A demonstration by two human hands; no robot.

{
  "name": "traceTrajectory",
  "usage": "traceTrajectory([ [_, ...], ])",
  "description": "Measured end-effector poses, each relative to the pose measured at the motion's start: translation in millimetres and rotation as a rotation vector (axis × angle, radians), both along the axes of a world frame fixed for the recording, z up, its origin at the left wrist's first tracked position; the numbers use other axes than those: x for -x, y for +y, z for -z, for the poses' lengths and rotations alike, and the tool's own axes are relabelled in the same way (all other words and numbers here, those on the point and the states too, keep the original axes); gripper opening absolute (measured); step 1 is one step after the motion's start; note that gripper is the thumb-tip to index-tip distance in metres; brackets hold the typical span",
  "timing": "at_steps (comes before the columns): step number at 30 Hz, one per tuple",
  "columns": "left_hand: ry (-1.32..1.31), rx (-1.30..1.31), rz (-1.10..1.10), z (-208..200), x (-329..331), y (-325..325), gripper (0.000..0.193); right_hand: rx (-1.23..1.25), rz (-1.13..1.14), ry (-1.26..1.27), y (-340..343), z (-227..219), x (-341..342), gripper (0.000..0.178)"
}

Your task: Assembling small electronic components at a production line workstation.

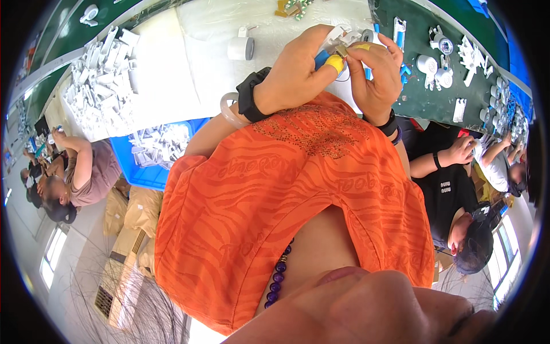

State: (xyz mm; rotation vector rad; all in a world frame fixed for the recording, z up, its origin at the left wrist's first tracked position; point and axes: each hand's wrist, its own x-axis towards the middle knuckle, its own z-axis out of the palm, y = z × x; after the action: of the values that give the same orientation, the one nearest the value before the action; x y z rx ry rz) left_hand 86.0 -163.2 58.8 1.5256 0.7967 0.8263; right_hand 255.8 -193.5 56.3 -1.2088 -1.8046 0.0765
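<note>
Above the near edge of the table, my two hands meet. My left hand [295,74] is closed round a white plastic part [337,38], its thumb wrapped in yellow tape. From the right, my right hand [375,80] pinches a small tan piece [342,50] against that part; yellow tape shows on one of its fingers too. Something blue [322,59] shows beside my left thumb, partly hidden. Behind my right fingers stands a white round part [368,36], mostly covered. A white cylinder with a grey end [240,49] lies on the table left of my hands.
White plastic parts [103,83] are heaped at the left of the pale table [166,69]. Below that edge, a blue bin [127,166] holds more. Several white round assemblies [438,71] lie on a green mat [418,100] at right. Co-workers [452,183] sit on both sides.
</note>
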Motion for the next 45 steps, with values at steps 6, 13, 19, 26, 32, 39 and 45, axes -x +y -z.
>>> traceTrajectory([
  [6,0.045,-0.018,0.009,-5,-1,1,0.040,-0.036,0.015,0.002,1,4,-1,0.017],
  [13,0.002,-0.053,-0.007,1,-3,-1,0.040,-0.027,0.018,-0.005,1,4,-1,0.015],
  [19,0.059,-0.037,0.030,-2,1,2,0.040,0.007,0.037,-0.007,0,5,1,0.015],
  [26,-0.070,0.027,0.004,4,-3,-3,0.042,-0.005,0.029,-0.022,1,1,2,0.016],
  [32,-0.013,0.090,-0.003,4,-2,-5,0.036,-0.001,0.014,-0.055,1,-1,2,0.017],
  [39,0.009,-0.093,-0.018,11,-2,-3,0.032,-0.032,0.003,-0.049,0,0,3,0.018],
  [45,-0.045,0.254,-0.055,4,-6,4,0.025,0.008,0.059,-0.043,7,10,7,0.019],
])
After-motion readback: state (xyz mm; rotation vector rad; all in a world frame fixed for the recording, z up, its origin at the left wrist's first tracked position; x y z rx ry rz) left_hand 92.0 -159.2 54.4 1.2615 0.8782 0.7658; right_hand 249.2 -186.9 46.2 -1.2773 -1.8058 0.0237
